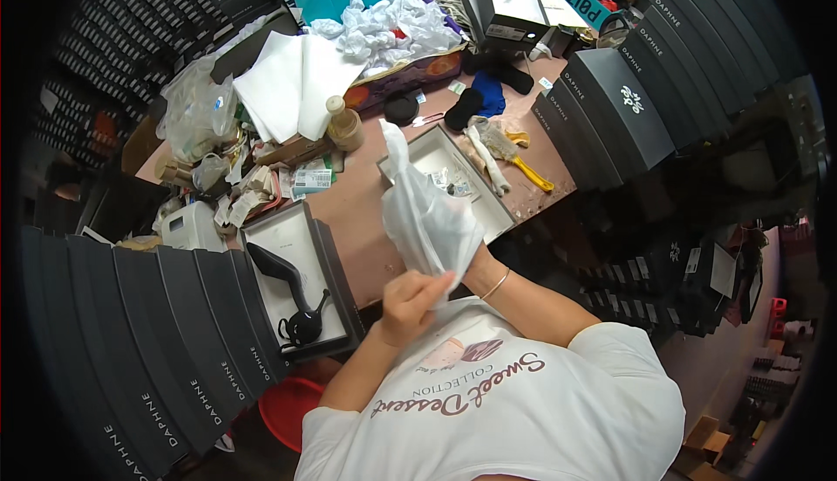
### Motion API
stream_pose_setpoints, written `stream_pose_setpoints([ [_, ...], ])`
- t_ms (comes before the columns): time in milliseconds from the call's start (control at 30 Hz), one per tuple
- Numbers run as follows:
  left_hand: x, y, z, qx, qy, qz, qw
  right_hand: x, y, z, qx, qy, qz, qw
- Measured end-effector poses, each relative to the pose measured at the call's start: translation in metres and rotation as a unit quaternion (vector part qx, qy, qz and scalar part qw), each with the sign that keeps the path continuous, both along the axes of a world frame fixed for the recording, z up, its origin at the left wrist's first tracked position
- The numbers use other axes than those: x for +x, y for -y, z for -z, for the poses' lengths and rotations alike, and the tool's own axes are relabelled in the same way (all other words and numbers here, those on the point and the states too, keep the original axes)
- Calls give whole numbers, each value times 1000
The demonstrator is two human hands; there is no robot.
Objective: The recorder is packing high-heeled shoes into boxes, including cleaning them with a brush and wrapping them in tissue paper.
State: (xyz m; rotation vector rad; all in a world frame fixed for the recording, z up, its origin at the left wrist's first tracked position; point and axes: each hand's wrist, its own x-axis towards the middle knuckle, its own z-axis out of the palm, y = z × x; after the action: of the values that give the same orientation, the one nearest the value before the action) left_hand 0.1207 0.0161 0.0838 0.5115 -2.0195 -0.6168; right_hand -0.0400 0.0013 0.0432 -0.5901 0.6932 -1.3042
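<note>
My left hand (410,307) pinches the near edge of a thin, translucent white wrapping bag (427,219). My right hand (481,273) goes into or behind the same bag, and its fingers are hidden. The bag stands up narrow at its far end; whatever fills it cannot be made out. Under it lies a shallow grey-edged open box (499,219) with small packets inside. To the left, a black high-heeled shoe (301,326) rests in an open dark shoebox (336,263) with a white lining.
Dark shoeboxes (166,333) are stacked at left, with more boxes (602,106) at right. A yellow-handled brush (534,173), a bottle (344,123), white sheets (301,80) and crumpled white paper (392,27) lie across the table. A red stool (292,411) stands below.
</note>
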Motion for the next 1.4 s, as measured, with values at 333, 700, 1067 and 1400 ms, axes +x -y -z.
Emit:
stream_pose_setpoints([
  [333,-8,-29,14,73,19,38,996,11,31,12,-156,-315,-61,934],
  [700,24,-14,68,712,-406,-67,569,50,13,7,-211,-594,-308,713],
  [1067,65,70,43,495,24,-115,861,-96,-27,12,101,58,-155,981],
  [1400,-112,129,119,704,-272,94,649,-118,9,42,190,180,-48,964],
])
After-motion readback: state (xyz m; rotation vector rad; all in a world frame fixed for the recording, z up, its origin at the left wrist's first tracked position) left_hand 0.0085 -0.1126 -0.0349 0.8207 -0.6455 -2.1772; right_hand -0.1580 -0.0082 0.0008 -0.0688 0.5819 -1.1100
